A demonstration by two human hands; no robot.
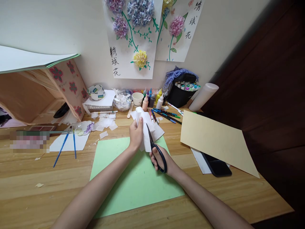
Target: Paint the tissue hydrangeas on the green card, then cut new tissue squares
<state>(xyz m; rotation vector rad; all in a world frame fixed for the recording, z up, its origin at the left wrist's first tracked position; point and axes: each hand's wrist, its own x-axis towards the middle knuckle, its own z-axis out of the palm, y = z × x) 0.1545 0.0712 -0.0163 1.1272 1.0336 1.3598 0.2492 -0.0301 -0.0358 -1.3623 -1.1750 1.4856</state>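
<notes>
My left hand (136, 135) grips a folded piece of white tissue paper (147, 140), thumb pressed along its upper side. In my right hand (162, 159) is a pair of black-handled scissors (162, 163), its blades pointing up and left against the tissue. I cannot tell whether the blades are parted. Both hands are above a light green sheet of paper (133, 187) on the wooden table. Further white paper (159, 132) shows just behind the tissue.
Paint bottles (160, 101), a paper cup (138, 99) and several pens (166, 114) stand or lie beyond my hands. Paintbrushes (62, 148) and paper scraps (105, 122) are at left. At right, a beige sheet (216, 140) partly covers a phone (218, 167).
</notes>
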